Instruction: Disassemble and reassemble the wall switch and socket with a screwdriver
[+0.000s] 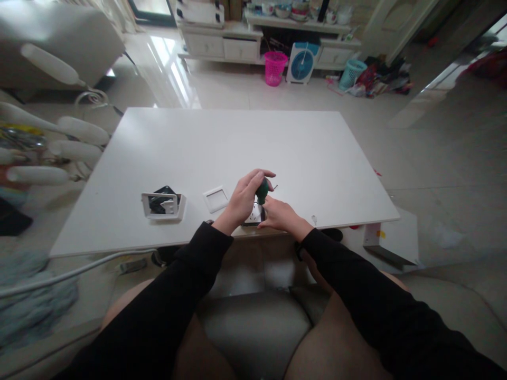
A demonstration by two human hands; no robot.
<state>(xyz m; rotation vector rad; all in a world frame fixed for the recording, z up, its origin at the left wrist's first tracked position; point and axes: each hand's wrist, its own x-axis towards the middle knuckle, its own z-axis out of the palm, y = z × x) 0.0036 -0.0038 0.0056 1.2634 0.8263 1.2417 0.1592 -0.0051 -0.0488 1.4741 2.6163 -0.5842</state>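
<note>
My left hand [242, 196] is closed around the green handle of a screwdriver [262, 192], which points down at a white wall socket [253, 215] near the table's front edge. The tip is hidden. My right hand [278, 212] grips the socket's right side, its fingers close to the screwdriver's lower end. A small thin piece [276, 187], perhaps a screw, shows just beyond the fingers. To the left, a white square frame [206, 202] lies flat on the table.
The white table [237, 137] carries a white open-framed holder [181, 210] with black and white parts at left. A small clear bit [314, 219] lies near the front edge at right. On the floor beyond stand a pink basket [274, 71] and a blue fan [303, 63].
</note>
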